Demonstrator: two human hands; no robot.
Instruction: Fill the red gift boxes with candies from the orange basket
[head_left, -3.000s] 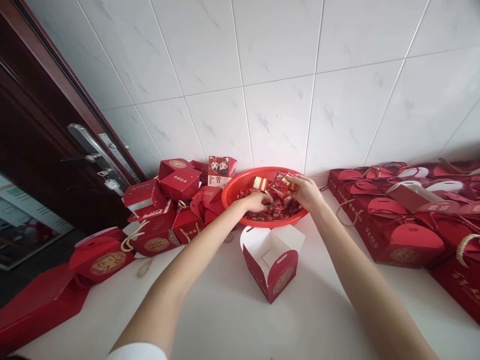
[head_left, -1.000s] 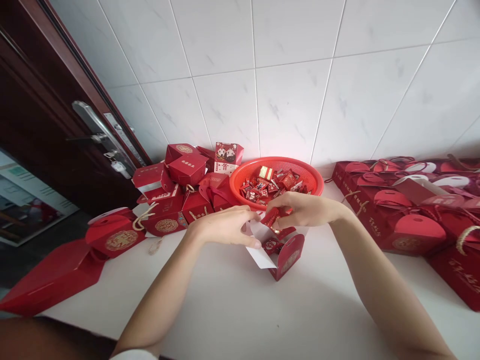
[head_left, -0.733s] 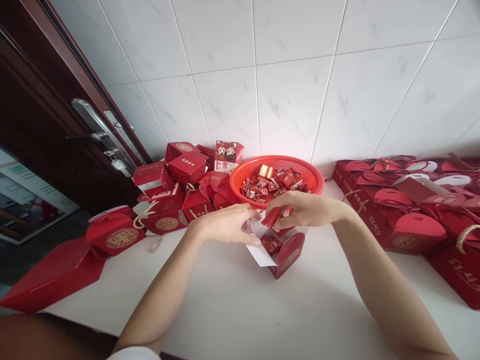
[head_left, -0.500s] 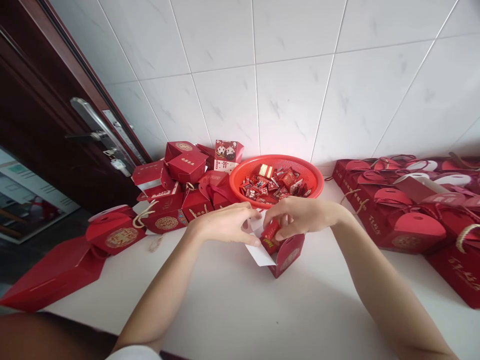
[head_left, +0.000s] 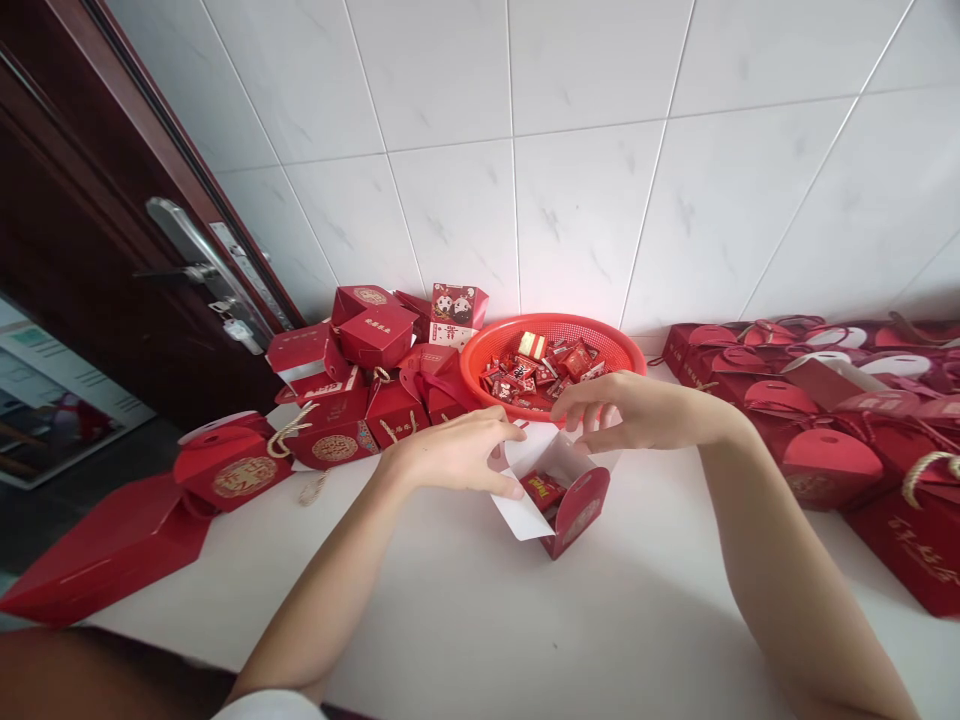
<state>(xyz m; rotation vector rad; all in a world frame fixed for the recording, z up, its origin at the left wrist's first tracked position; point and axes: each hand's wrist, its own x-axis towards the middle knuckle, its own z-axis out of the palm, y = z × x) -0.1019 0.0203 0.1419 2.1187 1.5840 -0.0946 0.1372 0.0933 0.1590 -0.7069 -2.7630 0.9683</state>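
A small red gift box (head_left: pixel 577 515) stands on the table with its flaps raised, showing white inner sides. Inside it lies a red candy packet (head_left: pixel 541 490) with yellow lettering. My left hand (head_left: pixel 461 455) grips the box at its left side, the thumb over a white flap and the fingers near the back. Above the box's back right corner is my right hand (head_left: pixel 630 412), fingers apart and nothing visible in it. Just behind the box, a red plastic basket (head_left: pixel 474 362) holds many small wrapped sweets (head_left: pixel 555 368), its front rim partly behind my right fingers.
Several red boxes (head_left: pixel 375 335) are piled at the back left, with more (head_left: pixel 244 475) along the left edge. Rows of red boxes with cords (head_left: pixel 825 455) fill the right side. A tiled wall (head_left: pixel 585 220) closes off the back; a dark door (head_left: pixel 97 180) stands left.
My right hand has left the inside of the box, letting go of the candy packet, and moved up and right toward the basket. My left hand stays at the box.
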